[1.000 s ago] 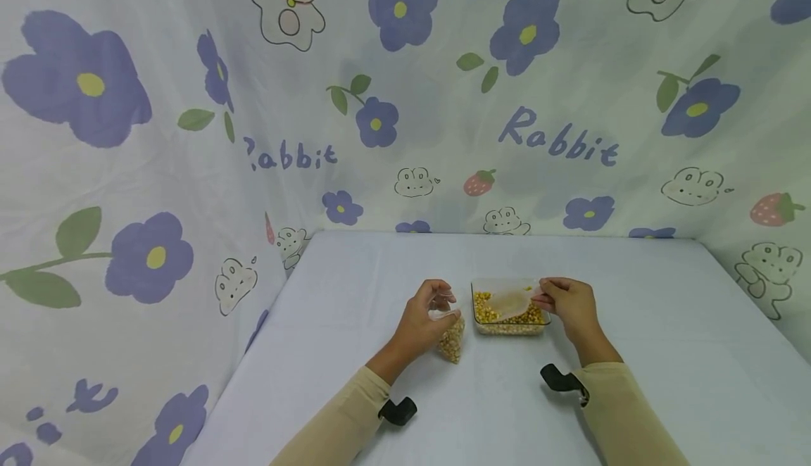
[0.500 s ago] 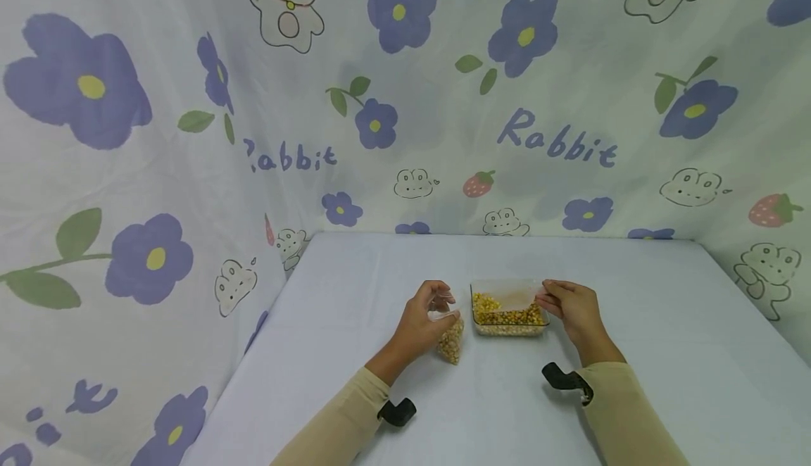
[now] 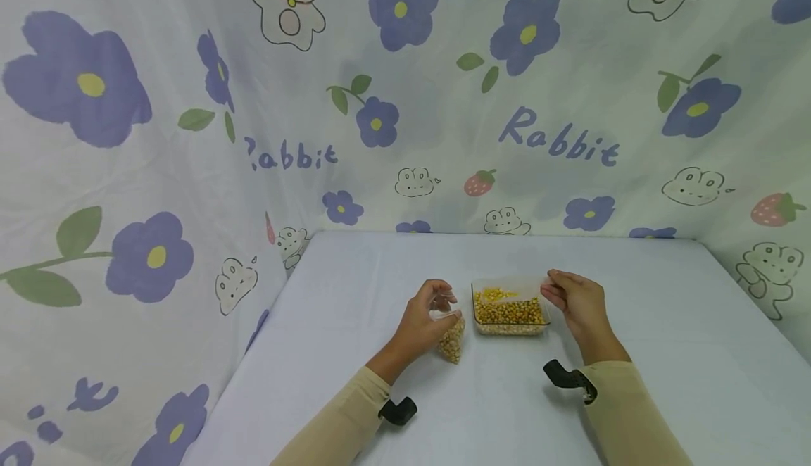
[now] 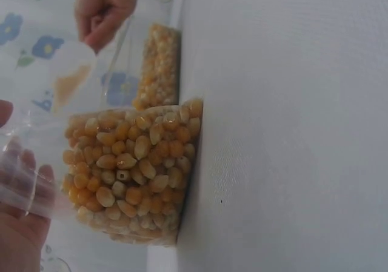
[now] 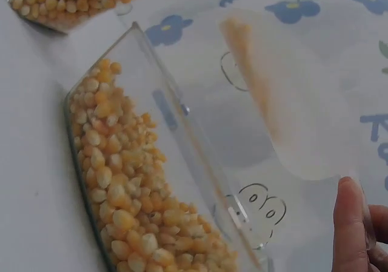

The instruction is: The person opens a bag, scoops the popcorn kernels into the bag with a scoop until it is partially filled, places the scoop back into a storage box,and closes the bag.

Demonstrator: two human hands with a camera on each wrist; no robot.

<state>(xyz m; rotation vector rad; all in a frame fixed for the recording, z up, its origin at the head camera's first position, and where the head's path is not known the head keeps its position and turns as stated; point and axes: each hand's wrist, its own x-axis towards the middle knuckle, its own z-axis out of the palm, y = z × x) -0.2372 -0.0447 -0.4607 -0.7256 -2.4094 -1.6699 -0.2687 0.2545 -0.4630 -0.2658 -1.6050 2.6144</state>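
My left hand (image 3: 419, 319) holds the top of a clear plastic bag (image 3: 451, 343), its fingers curled round the mouth. Corn kernels (image 4: 133, 175) fill the lower part of the bag, which stands on the table. With thumb and fingers my right hand (image 3: 579, 305) pinches the handle of a translucent white scoop (image 5: 297, 114). Kernels show through the scoop's wall as an orange patch. In the head view the scoop overlaps the back of a rectangular glass container (image 3: 513, 324); the right wrist view shows it raised above the loose kernels (image 5: 121, 187) inside.
A white cloth covers the table (image 3: 355, 290). Behind and to the left hangs a curtain (image 3: 443, 100) printed with flowers and rabbits. Black wrist-worn devices (image 3: 398, 411) stick out from both sleeves. The bag stands just left of the glass container.
My right hand has risen slightly and moved right. The scoop has come up out of the kernels, now carrying some. My left hand and the bag have stayed in place.
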